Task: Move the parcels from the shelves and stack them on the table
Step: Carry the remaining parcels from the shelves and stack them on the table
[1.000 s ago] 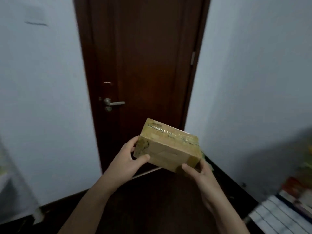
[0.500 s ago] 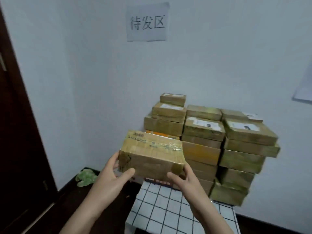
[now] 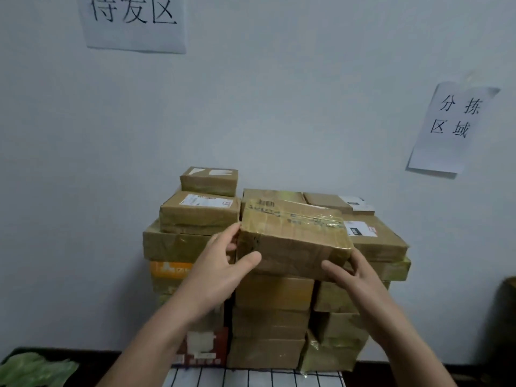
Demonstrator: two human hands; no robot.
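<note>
Brown cardboard parcel [image 3: 293, 238], bound in clear tape, is held level with the top of the stack of parcels [image 3: 272, 317] and in front of it; whether its underside touches the stack cannot be determined. Left hand [image 3: 220, 272] grips the parcel's left end and right hand [image 3: 354, 277] grips its near right corner, each with the thumb pressed on the near face. Stack stands against the pale wall [image 3: 307, 107] on a table [image 3: 251, 379] covered by a white cloth with dark grid lines, below two paper signs [image 3: 134, 20] bearing handwritten characters.
</note>
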